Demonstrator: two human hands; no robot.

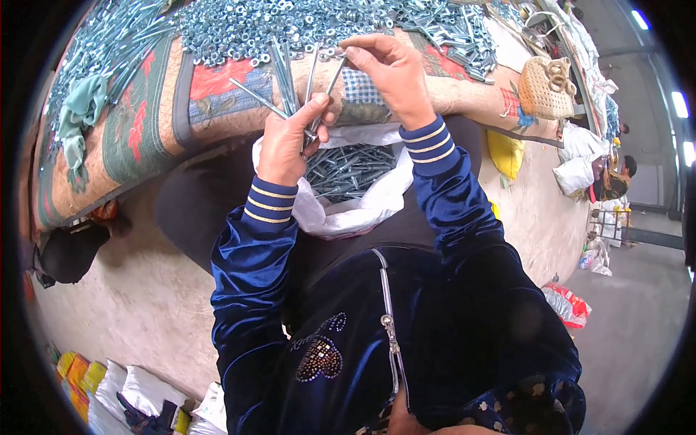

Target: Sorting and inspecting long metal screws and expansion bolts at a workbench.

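Several long metal bolts [283, 76] fan out from my left hand [288, 141], which is closed around their lower ends. One of these bolts [336, 75] leans up to the right. At its upper end my right hand [395, 76] pinches with thumb and forefinger; whether a small nut sits between them is too small to tell. Below both hands, an open white plastic bag [362, 215] rests at my lap, with many similar bolts [348, 170] inside. Beyond my hands a heap of loose nuts [232, 32] lies on the patterned cloth of the work surface [217, 83].
Long bolts [119, 43] are piled at the far left, near a teal cloth [83, 109]. Shorter metal pieces [464, 43] lie at the far right. A woven tan basket [545, 87] sits at the surface's right edge. A yellow bag [506, 154] and white sacks [148, 391] are on the floor.
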